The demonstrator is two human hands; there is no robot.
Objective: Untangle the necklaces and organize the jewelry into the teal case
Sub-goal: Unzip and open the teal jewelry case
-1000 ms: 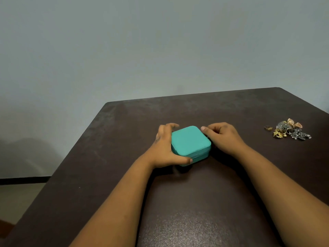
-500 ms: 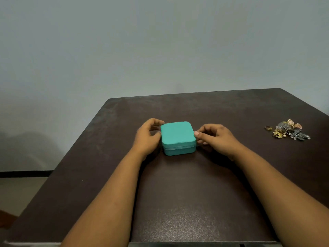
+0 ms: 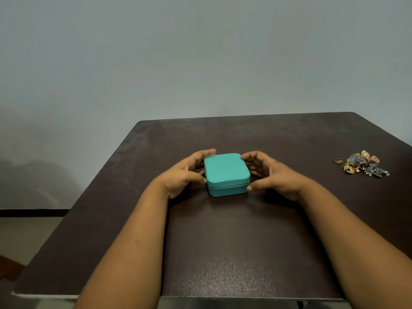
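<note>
Dark brown table (image 3: 223,253) carries everything. The left hand (image 3: 185,177) cups the left side of the teal case (image 3: 226,171), fingers curled against it; the case sits shut, dead centre between both hands, its zip seam facing the person. The right hand (image 3: 273,175) curls round the right side, thumb at the seam. The jewelry pile (image 3: 362,165) lies well apart to the right, nearer the right hand
</note>
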